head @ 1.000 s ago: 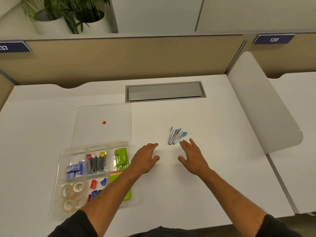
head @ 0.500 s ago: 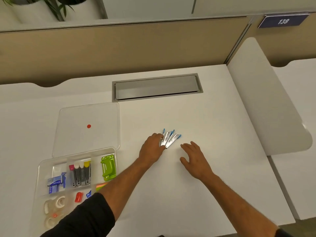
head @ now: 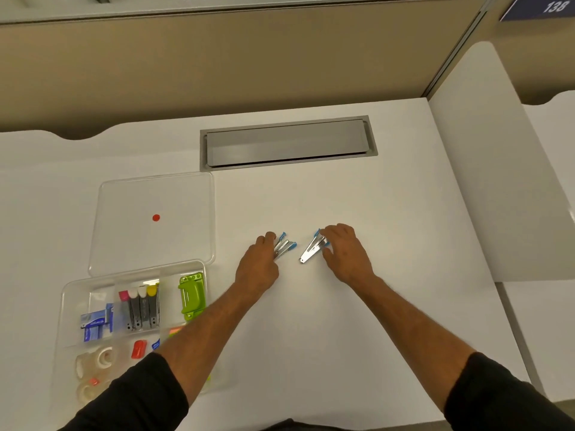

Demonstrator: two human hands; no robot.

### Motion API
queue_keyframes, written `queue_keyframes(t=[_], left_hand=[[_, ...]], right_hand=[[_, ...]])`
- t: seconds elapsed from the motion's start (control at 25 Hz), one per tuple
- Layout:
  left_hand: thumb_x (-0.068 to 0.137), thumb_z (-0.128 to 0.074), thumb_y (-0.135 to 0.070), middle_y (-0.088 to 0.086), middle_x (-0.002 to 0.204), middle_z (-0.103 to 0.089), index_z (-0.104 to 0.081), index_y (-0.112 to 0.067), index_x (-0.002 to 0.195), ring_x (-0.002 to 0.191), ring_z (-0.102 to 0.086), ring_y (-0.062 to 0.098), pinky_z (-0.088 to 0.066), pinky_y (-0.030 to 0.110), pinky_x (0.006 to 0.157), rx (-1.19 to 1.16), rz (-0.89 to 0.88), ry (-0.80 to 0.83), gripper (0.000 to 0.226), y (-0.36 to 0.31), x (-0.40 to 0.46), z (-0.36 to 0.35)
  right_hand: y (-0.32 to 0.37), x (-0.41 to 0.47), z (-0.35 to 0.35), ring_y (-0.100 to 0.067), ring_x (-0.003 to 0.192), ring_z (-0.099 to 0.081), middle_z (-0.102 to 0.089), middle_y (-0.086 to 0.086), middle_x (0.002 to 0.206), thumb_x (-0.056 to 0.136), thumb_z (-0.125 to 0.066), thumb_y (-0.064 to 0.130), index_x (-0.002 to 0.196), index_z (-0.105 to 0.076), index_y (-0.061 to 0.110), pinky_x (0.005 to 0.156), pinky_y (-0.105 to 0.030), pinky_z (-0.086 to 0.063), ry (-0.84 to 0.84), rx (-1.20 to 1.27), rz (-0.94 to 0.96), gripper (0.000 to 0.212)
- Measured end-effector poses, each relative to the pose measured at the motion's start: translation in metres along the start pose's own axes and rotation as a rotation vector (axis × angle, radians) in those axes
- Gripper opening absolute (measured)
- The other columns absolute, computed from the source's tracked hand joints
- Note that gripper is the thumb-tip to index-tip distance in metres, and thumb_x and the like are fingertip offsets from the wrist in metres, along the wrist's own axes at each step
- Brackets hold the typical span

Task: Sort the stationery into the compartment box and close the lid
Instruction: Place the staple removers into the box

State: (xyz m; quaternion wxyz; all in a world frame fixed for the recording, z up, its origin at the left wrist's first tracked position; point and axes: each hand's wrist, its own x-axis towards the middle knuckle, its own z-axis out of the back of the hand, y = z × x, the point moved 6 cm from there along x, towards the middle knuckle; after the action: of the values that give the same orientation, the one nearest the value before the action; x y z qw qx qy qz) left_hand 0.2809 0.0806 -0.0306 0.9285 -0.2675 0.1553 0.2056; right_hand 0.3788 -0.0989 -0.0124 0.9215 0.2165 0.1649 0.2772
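Observation:
Small silver tools with blue tips lie on the white desk in two groups. My left hand (head: 259, 262) closes its fingers on the left group (head: 284, 247). My right hand (head: 343, 251) grips the right group (head: 311, 251) at its blue end. The clear compartment box (head: 70, 293) stands at the front left, holding grey tools with coloured caps (head: 141, 307), a green hole punch (head: 192, 295), blue staple boxes (head: 96, 323), tape rolls (head: 95, 360) and small red and blue pieces. My left forearm hides its right-hand compartments. The clear lid (head: 155, 222) with a red dot lies flat behind the box.
A grey cable hatch (head: 287, 143) is set into the desk behind my hands. A white divider panel (head: 485, 169) stands along the desk's right side, and a beige partition closes the back.
The single pile of silver tools has been split in two. My left hand took the left group and my right hand reached forward onto the right group. The camera has tilted further down.

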Motion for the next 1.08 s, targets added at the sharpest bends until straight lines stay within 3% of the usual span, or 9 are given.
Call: queue_keyframes(t=[0.12, 0.28, 0.36, 0.52, 0.64, 0.88, 1.08], left_hand=[[0.082, -0.052, -0.005, 0.006, 0.11, -0.051, -0.042, -0.016, 0.13, 0.09, -0.052, 0.027, -0.049, 0.041, 0.068, 0.096, 0.031, 0.002, 0.051, 0.004, -0.002, 0.0], [0.088, -0.06, -0.025, 0.003, 0.12, -0.05, -0.041, -0.018, 0.134, 0.103, -0.048, 0.024, -0.046, 0.035, 0.075, 0.248, -0.076, -0.024, 0.05, -0.009, 0.008, -0.001], [0.09, -0.061, -0.023, 0.004, 0.122, -0.052, -0.041, -0.016, 0.135, 0.102, -0.051, 0.024, -0.047, 0.036, 0.077, 0.25, -0.1, -0.012, 0.05, -0.013, 0.015, -0.003], [0.092, -0.054, -0.006, 0.007, 0.124, -0.052, -0.032, -0.018, 0.147, 0.101, -0.053, 0.026, -0.053, 0.042, 0.079, 0.132, -0.06, -0.005, 0.06, -0.007, 0.013, -0.004], [0.092, -0.053, -0.006, 0.007, 0.128, -0.05, -0.032, -0.018, 0.148, 0.103, -0.053, 0.027, -0.052, 0.042, 0.082, 0.048, -0.041, -0.019, 0.061, 0.002, 0.003, 0.001], [0.087, -0.058, -0.011, 0.003, 0.123, -0.052, -0.049, -0.019, 0.127, 0.095, -0.058, 0.027, -0.053, 0.043, 0.079, -0.111, -0.093, -0.138, 0.042, 0.015, -0.036, 0.022], [0.079, -0.064, -0.014, -0.007, 0.116, -0.053, -0.049, -0.026, 0.119, 0.094, -0.058, 0.018, -0.051, 0.035, 0.078, -0.309, -0.192, -0.244, 0.044, 0.023, -0.077, 0.057]], right_hand=[[0.0, 0.007, -0.007, -0.027, 0.122, -0.045, -0.061, -0.003, 0.123, 0.089, -0.052, 0.001, 0.125, -0.062, 0.012, 0.086, -0.039, -0.048, 0.03, -0.088, -0.041, 0.039], [-0.004, 0.001, -0.02, -0.026, 0.113, -0.046, -0.059, -0.001, 0.117, 0.091, -0.049, 0.005, 0.126, -0.057, 0.017, 0.079, -0.036, -0.045, 0.104, -0.242, -0.059, 0.038], [-0.005, -0.005, -0.026, -0.024, 0.109, -0.046, -0.058, 0.0, 0.114, 0.093, -0.049, 0.008, 0.125, -0.056, 0.021, 0.078, -0.034, -0.044, 0.125, -0.295, -0.065, 0.035], [-0.006, -0.022, -0.028, -0.023, 0.108, -0.048, -0.058, 0.001, 0.11, 0.093, -0.051, 0.014, 0.117, -0.058, 0.02, 0.075, -0.034, -0.044, 0.137, -0.275, -0.098, 0.026], [-0.001, -0.028, -0.016, -0.02, 0.106, -0.048, -0.058, 0.001, 0.106, 0.089, -0.057, 0.022, 0.108, -0.06, 0.014, 0.072, -0.035, -0.047, 0.102, -0.166, -0.121, 0.02], [0.019, -0.038, 0.003, -0.014, 0.092, -0.049, -0.054, 0.007, 0.094, 0.084, -0.063, 0.031, 0.096, -0.058, 0.02, 0.065, -0.03, -0.044, 0.014, -0.021, -0.204, 0.017], [0.053, -0.052, 0.005, -0.013, 0.089, -0.051, -0.054, 0.009, 0.093, 0.082, -0.066, 0.029, 0.092, -0.059, 0.024, 0.067, -0.032, -0.047, -0.074, 0.086, -0.233, 0.013]])
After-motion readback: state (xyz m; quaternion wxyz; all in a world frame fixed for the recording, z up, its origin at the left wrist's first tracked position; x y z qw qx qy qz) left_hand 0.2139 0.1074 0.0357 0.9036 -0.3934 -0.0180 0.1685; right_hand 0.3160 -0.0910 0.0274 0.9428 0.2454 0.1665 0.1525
